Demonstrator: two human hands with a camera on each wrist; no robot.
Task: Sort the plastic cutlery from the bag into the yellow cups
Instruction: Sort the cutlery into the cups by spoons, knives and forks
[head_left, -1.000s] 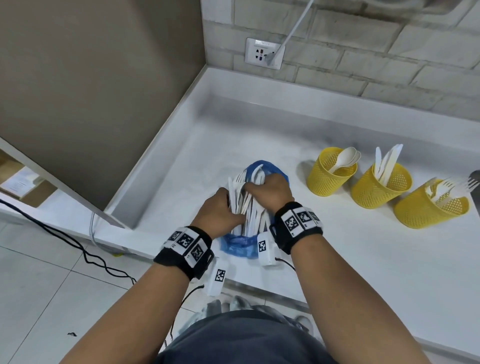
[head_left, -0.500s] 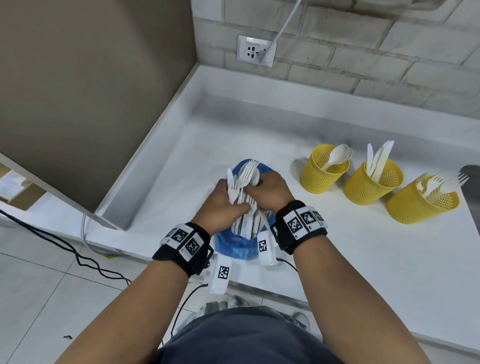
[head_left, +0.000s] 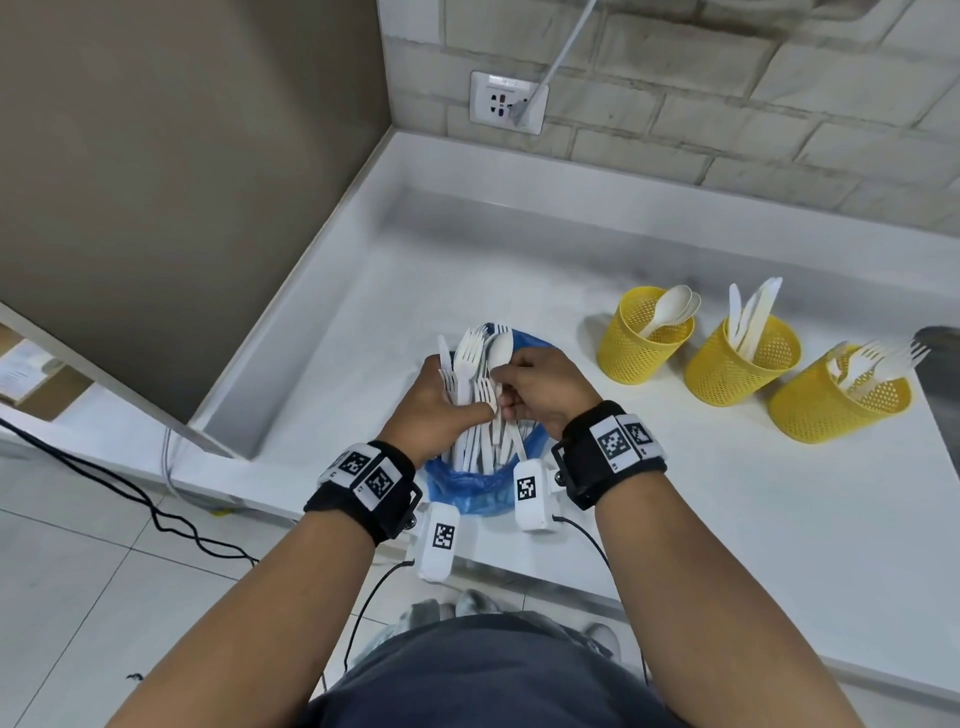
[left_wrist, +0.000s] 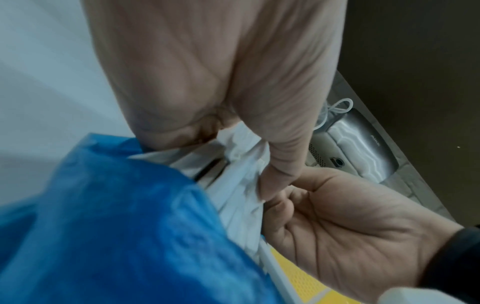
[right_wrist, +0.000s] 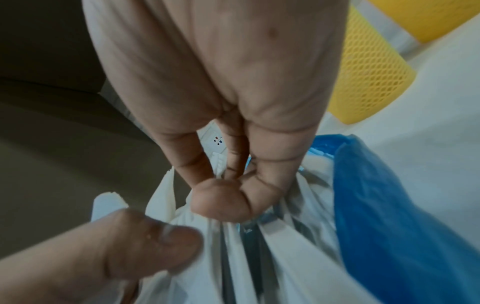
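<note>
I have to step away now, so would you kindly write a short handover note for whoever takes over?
Left hand: grips the bundle of white cutlery standing in the blue bag.
Right hand: pinches pieces in that bundle.
Yellow cups, left to right: spoon cup, knife cup, fork cup, which leans.
Done: a few pieces sit in each cup.
Left: most of the cutlery, forks, knives and a spoon, is still to be sorted.
</note>
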